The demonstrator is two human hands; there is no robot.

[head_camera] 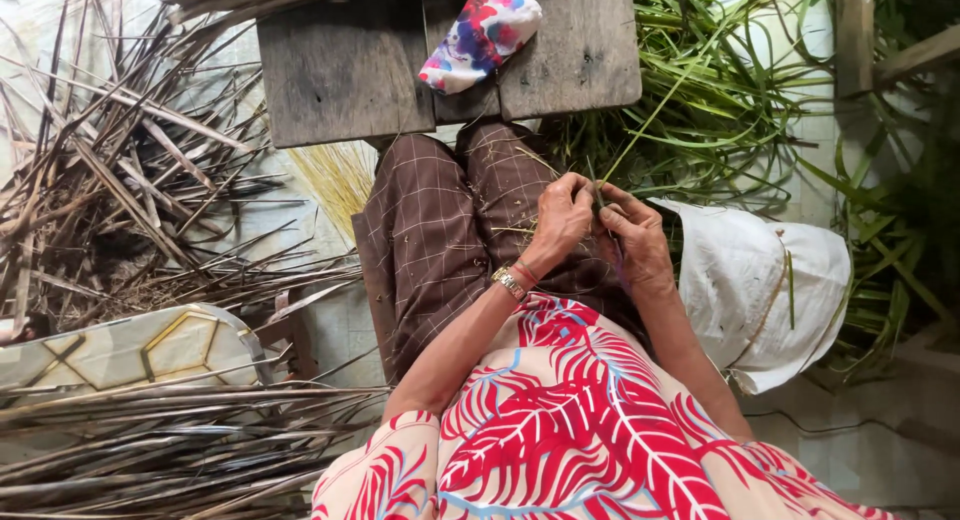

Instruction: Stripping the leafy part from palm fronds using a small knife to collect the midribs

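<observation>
I see left hand (562, 220) and right hand (632, 242) both pinched shut on green leaf strip (650, 115); grip point hidden behind fingers, strip's far end lost in green leaf pile (720, 90).

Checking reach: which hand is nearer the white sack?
Right. The right hand works beside the white sack, almost at its edge; the left hand is farther off, over the lap.

**Dry fibre, worn wood, soft cloth**

The far bench (345, 65) is grey, rough, weathered wood. Left, dry leaf strips (130, 180) look brittle and matt; right, green leaves (720, 90) are fresh, slightly glossy. A white sack (760, 290) is coarse matt cloth; the wristwatch (508, 282) is shiny metal.
</observation>
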